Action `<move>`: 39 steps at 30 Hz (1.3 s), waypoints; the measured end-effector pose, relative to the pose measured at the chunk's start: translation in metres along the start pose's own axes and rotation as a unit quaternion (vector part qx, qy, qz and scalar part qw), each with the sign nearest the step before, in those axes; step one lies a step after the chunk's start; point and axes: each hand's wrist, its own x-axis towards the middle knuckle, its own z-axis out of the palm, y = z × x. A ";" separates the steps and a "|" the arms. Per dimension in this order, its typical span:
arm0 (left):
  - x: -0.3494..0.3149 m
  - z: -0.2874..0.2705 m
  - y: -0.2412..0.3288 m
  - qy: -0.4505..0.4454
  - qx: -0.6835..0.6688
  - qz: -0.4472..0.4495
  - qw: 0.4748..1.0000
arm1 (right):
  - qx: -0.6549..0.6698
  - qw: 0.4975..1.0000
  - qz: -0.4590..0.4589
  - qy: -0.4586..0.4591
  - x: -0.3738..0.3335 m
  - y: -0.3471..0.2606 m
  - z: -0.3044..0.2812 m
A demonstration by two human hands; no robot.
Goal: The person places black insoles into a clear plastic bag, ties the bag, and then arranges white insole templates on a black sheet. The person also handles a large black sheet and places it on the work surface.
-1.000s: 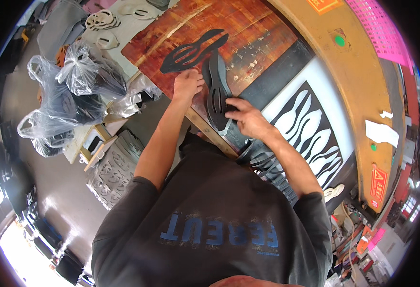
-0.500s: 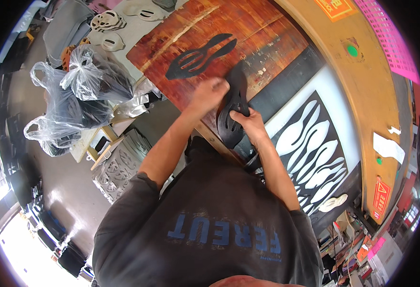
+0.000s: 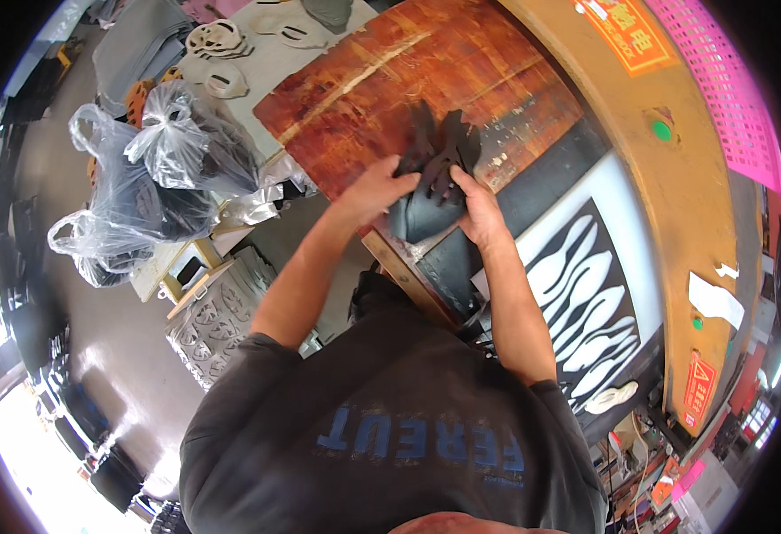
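Over the near edge of a reddish-brown worn board (image 3: 346, 107), both hands hold thin black slotted cut-outs (image 3: 451, 153) that look like shoe-upper pieces. My left hand (image 3: 374, 190) grips them at their left side, fingers closed and partly blurred. On the right side my right hand (image 3: 481, 212) pinches the pieces, thumb on top. Their forked ends point away from me. Below them, between the hands, shows a smooth dark grey surface (image 3: 421, 221); whether it belongs to the held pieces I cannot tell. Overlap hides how many pieces there are.
Right of the board, a black sheet (image 3: 598, 224) with several spoon-like openings lies on a white slab (image 3: 623, 191). A yellow machine beam (image 3: 617, 98) with a green button (image 3: 662, 131) curves past. Clear bags (image 3: 154, 191) of dark pieces and pale cut-outs (image 3: 226, 80) are at left.
The black cut-out that lay on the reddish board no longer lies there. My left hand has closed on the black pieces beside my right hand, and their forked ends are now raised. The view shifted slightly.
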 end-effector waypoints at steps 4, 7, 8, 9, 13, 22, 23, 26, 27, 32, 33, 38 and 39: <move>-0.013 0.013 -0.013 -0.096 -0.379 -0.118 0.913 | -0.052 0.994 -0.084 -0.038 -0.013 0.024 0.002; -0.010 0.020 -0.014 -0.042 -0.207 -0.142 0.967 | -0.220 0.964 -0.135 -0.065 -0.025 0.033 0.001; -0.012 0.024 -0.012 -0.029 -0.149 -0.118 0.981 | -0.107 0.981 -0.146 -0.075 -0.028 0.034 -0.001; -0.018 0.029 -0.007 -0.040 -0.097 -0.080 0.991 | -0.005 0.985 -0.139 -0.097 -0.032 0.033 -0.006; -0.057 0.053 0.031 -0.024 0.379 0.136 0.915 | 0.165 0.962 -0.132 -0.172 -0.044 0.020 -0.028; -0.042 0.075 0.018 0.084 0.623 0.240 0.740 | 0.321 0.932 -0.164 0.037 -0.033 0.005 -0.051; -0.038 0.074 0.009 0.092 0.604 0.267 0.745 | 0.333 0.930 -0.153 0.019 -0.030 0.006 -0.054; -0.027 0.067 -0.004 0.058 0.546 0.285 0.785 | 0.346 0.926 -0.153 -0.005 -0.026 0.015 -0.065; -0.027 0.065 -0.003 0.036 0.523 0.255 0.813 | 0.334 0.925 -0.175 -0.042 -0.028 0.017 -0.067; -0.023 0.065 0.027 -0.079 0.292 0.060 0.951 | 0.262 0.944 -0.192 -0.054 -0.049 0.012 -0.064; -0.019 0.069 0.034 -0.132 0.193 0.043 0.971 | 0.267 0.947 -0.177 -0.021 -0.053 0.006 -0.061; 0.014 0.111 0.071 -0.099 0.070 0.065 0.990 | 0.176 0.943 -0.284 -0.007 -0.069 -0.039 -0.061; 0.023 0.120 0.081 -0.114 -0.002 0.094 0.989 | 0.179 0.948 -0.264 -0.023 -0.077 -0.047 -0.068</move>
